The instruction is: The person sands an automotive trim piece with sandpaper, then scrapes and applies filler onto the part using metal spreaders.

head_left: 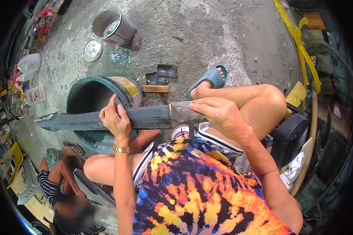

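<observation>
A long dark grey trim panel (78,122), pointed at its left end, lies across in front of me above my lap. My left hand (117,119), with a gold watch at the wrist, grips its middle; the index finger points up. At the right end is a lighter grey section (180,112) beyond a seam. My right hand (219,113) presses its closed fingers on that section; whether a thin sheet lies under them I cannot tell. Behind the panel stands a large green tub (76,91), partly hidden by it.
A white pail (123,33) and its round lid (93,50) are on the wet concrete floor. Dark sheet pieces (167,71) lie by a wooden block (155,89). A yellow strip (298,37) and a black case (288,131) are at right. Another person (53,178) sits lower left.
</observation>
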Available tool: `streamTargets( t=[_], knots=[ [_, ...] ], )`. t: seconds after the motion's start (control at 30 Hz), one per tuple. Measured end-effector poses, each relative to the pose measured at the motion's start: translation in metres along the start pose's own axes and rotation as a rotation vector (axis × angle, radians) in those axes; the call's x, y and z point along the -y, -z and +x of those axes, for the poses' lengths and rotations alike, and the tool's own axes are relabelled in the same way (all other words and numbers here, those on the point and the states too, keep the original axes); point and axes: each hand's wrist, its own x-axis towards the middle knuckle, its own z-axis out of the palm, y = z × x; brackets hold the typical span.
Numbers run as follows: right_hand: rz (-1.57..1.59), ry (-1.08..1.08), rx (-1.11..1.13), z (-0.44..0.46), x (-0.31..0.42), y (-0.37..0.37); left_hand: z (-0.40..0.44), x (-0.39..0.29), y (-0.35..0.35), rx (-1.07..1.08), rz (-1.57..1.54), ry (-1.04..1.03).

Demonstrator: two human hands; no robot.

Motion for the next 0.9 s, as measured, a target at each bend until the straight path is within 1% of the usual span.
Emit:
streamTargets(
  t=[0.23,0.43,0.9],
  knots=[
    [0.024,-0.002,0.098,0.011,0.010,0.004,0.001,-0.001,-0.001,-0.008,0.020,-0.028],
    [0.000,0.045,0.089,0.006,0.016,-0.001,-0.002,-0.004,0.006,-0.005,0.013,-0.013],
    [0.043,-0.017,0.141,0.015,0.018,0.003,-0.001,-0.003,0.004,-0.005,0.012,0.006]
  ],
)
